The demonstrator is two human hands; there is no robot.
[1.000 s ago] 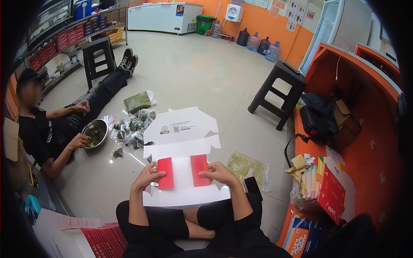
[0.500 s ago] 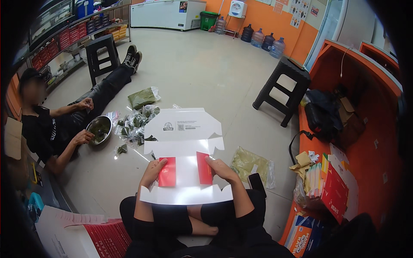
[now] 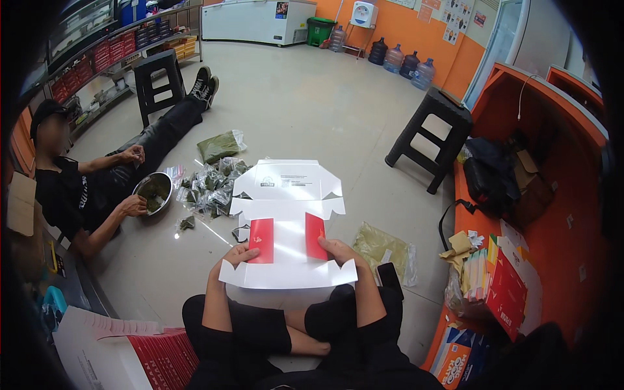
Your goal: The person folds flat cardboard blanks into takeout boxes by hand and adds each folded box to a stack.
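A white cardboard box blank point(image 3: 290, 249), partly unfolded, is held above my lap with its long lid flap stretching away from me. Two red side flaps stand up on it. My left hand point(image 3: 235, 254) pinches the left red flap point(image 3: 262, 240), and my right hand point(image 3: 339, 251) grips the right red flap point(image 3: 315, 236) with the thumb on its inner face. Small printing shows on the far flap. Beyond the box's left side lie several small clear bags of green leafy stuff point(image 3: 211, 188) on the floor.
At left a seated co-worker point(image 3: 71, 188) reaches into a metal bowl point(image 3: 155, 194). Green packs lie near the bags point(image 3: 221, 145) and by my right knee, beside a phone point(image 3: 390, 281). Stacked red-and-white box blanks point(image 3: 162, 357) stand lower left; black stools point(image 3: 432, 136) and an orange counter point(image 3: 546, 260) stand around.
The box blank has tilted and shifted slightly away from me and to the right, both hands still on its red flaps. The co-worker's hand has gone further into the bowl.
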